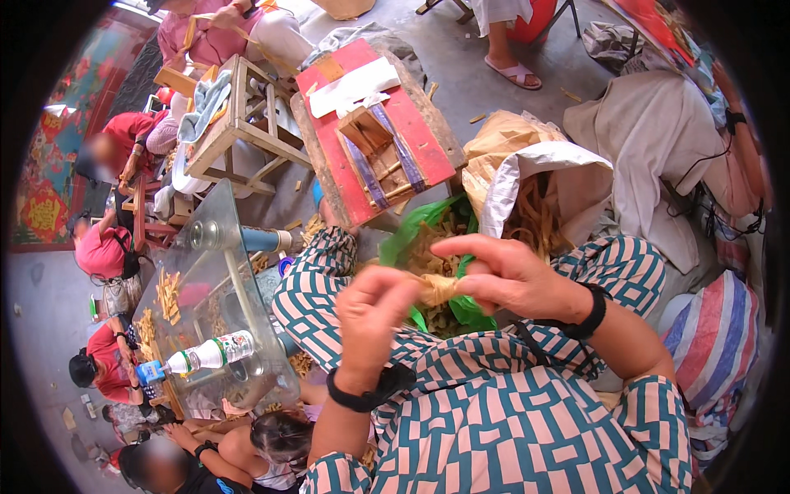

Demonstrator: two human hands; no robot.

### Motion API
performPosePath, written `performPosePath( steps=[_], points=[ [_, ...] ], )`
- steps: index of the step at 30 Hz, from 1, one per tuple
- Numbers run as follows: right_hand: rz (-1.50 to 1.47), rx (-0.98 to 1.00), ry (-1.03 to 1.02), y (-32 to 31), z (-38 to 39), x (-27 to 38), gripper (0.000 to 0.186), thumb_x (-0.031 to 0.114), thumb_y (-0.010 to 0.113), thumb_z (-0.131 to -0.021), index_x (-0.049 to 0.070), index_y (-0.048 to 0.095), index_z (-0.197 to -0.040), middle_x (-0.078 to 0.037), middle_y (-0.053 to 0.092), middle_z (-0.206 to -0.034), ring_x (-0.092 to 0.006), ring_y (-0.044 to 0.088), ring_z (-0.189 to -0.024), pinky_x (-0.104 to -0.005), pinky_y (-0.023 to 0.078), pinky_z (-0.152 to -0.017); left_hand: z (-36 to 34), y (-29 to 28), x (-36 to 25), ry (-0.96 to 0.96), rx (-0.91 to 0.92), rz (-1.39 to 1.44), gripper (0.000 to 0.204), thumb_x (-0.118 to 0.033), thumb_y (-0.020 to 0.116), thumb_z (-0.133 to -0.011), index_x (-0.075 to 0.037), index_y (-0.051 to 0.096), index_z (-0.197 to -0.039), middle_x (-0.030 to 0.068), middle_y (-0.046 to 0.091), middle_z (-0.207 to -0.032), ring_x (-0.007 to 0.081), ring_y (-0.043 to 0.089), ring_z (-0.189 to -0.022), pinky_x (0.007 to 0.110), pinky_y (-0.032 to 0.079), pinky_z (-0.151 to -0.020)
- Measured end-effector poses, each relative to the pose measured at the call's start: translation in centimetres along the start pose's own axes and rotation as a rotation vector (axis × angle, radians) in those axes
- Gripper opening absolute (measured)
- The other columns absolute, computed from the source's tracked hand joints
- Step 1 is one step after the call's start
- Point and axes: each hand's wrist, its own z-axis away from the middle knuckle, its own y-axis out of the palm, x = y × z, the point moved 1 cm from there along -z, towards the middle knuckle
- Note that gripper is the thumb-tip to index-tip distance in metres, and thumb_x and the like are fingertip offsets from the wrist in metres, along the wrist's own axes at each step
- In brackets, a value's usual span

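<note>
Over my lap, a yellowish-tan strip [439, 289], folded or wound into a small bundle, spans the space between my two hands. My right hand [520, 284] pinches its right end between thumb and curled fingers. At the other end my left hand [374, 313] is closed, its fingertips smeared by motion. Just below and behind the strip lies a green plastic bag [424, 226] holding more tan strips. A white-lined sack [535, 160] full of long tan strips stands open beyond my right hand.
Ahead is a red-topped bench [350, 74] with a small wooden frame [366, 132]. To the left stands a glass table [267, 354] with bottles [214, 352] and strip pieces [168, 296]. Several people sit around. A striped bag [712, 342] lies at right.
</note>
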Motion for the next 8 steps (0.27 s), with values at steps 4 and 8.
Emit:
performPosePath(
  steps=[4, 8],
  points=[
    [0.177, -0.006, -0.124, -0.5, 0.4, -1.1, 0.026, 0.015, 0.061, -0.101, 0.0, 0.064, -0.122, 0.002, 0.058, -0.067, -0.0068, 0.055, -0.059, -0.0229, 0.044, -0.055, -0.4, -0.1, 0.4, 0.037, -0.103, 0.12, 0.007, -0.006, 0.073, -0.091, -0.002, 0.067, -0.092, 0.0002, 0.065, -0.076, 0.0034, 0.049, -0.056, 0.018, 0.036, -0.05],
    [0.818, -0.029, -0.237, -1.2, 0.4, -1.9, 0.021, 0.019, 0.063, -0.101, 0.003, 0.07, -0.111, -0.006, 0.075, -0.084, -0.0174, 0.07, -0.069, -0.0291, 0.051, -0.06, -1.1, -0.9, 1.5, 0.003, -0.028, 0.038, 0.007, -0.007, 0.073, -0.092, -0.002, 0.069, -0.095, -0.0018, 0.064, -0.075, 0.0037, 0.052, -0.06, 0.018, 0.042, -0.054]
  ],
)
